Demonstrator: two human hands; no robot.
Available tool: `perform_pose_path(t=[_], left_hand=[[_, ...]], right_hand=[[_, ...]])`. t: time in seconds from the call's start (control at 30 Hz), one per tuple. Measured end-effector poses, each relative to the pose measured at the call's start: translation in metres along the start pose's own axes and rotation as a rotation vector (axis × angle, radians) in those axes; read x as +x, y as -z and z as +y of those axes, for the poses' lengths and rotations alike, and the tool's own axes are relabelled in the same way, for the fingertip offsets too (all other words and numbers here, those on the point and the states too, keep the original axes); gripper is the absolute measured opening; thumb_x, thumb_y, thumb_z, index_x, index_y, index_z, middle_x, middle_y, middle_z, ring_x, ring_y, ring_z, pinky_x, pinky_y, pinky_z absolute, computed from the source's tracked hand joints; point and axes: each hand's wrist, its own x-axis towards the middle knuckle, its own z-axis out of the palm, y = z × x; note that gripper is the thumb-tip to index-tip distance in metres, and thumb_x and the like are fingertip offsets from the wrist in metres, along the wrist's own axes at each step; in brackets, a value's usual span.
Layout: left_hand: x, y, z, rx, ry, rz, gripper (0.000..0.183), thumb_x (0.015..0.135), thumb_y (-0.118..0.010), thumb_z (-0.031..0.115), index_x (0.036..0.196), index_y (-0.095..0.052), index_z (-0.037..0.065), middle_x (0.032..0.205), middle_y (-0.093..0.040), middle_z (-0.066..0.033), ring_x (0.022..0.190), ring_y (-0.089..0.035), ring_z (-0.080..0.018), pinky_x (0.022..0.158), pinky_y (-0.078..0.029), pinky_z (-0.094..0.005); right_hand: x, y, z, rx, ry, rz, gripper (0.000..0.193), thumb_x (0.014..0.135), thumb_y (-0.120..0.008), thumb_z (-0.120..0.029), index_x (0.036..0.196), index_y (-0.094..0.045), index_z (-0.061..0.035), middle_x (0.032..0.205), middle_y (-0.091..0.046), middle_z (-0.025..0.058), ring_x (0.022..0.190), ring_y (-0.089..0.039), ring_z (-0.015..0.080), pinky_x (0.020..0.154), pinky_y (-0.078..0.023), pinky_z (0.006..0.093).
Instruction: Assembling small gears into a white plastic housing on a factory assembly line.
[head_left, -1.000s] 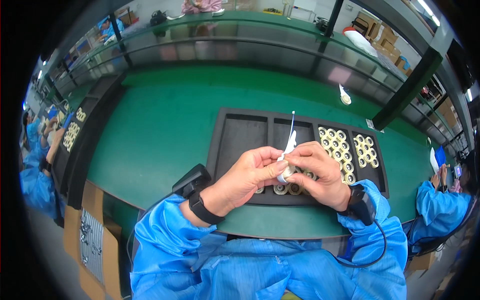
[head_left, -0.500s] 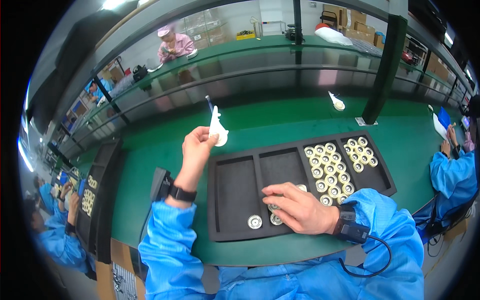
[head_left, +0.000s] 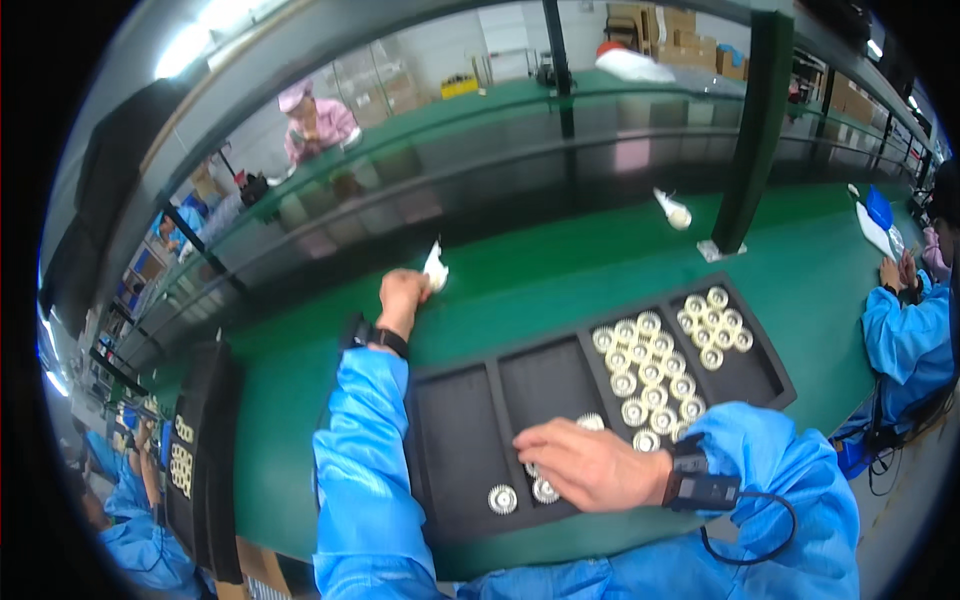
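My left hand (head_left: 402, 298) reaches toward the far side of the green table, fingers pinched on the lower end of a white teardrop-shaped piece (head_left: 437, 266), pointed end up; whether it touches the tabletop I cannot tell. Over the black tray (head_left: 455, 372), my right hand (head_left: 592, 465) hovers or rests palm down with fingers stretched out. Under and beside those fingers lie cream-coloured gears (head_left: 545, 489), partly hidden. A single gear (head_left: 502, 499) sits in the leftmost compartment. Many more gears (head_left: 650, 371) fill the compartment to the right, and another group (head_left: 716, 326) lies in the rightmost one.
A similar white teardrop-shaped piece (head_left: 673, 210) lies beyond the tray, beside a dark green post (head_left: 752, 140). A second black tray (head_left: 208, 440) with gears stands at the left. Co-workers in blue sit left and right; a person in pink (head_left: 318, 125) is across the bench.
My left hand has moved farther out with the white piece, over the table's far part. My right hand stays over the gears. The whole view has shifted and tilted slightly.
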Motion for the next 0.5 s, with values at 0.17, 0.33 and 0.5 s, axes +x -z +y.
perform_pose_path(t=[0.17,0.33,0.5], left_hand=[[-0.041,0.054,0.038,-0.15,-0.115,-0.049,0.013,0.084,-0.066,0.016,0.086,-0.064,0.004,0.072,-0.062,-0.0035,0.06,-0.056,-0.0125,0.054,-0.042,-0.0276],[-0.176,0.08,0.11,-0.057,-0.256,-0.592,0.015,0.085,-0.07,0.015,0.094,-0.065,0.005,0.082,-0.061,0.0027,0.072,-0.054,-0.007,0.065,-0.045,-0.0244],[-0.277,0.045,0.128,0.296,-0.496,-0.836,0.026,0.072,-0.072,0.012,0.093,-0.061,0.001,0.08,-0.054,-0.0144,0.069,-0.059,-0.0276,0.063,-0.049,-0.0379]], right_hand=[[0.012,0.007,0.002,-0.041,0.041,0.093,0.023,0.081,-0.06,0.003,0.104,-0.057,0.0051,0.113,-0.055,0.0193,0.1,-0.06,0.0347,0.079,-0.054,0.0386],[0.017,0.003,0.01,-0.021,-0.021,0.095,0.024,0.082,-0.06,0.003,0.106,-0.058,0.0027,0.112,-0.056,0.0169,0.089,-0.064,0.0326,0.072,-0.055,0.0367],[-0.003,0.001,0.018,-0.055,0.023,0.099,0.027,0.08,-0.058,0.003,0.108,-0.057,0.0034,0.113,-0.056,0.0174,0.101,-0.059,0.0332,0.082,-0.052,0.0383]])
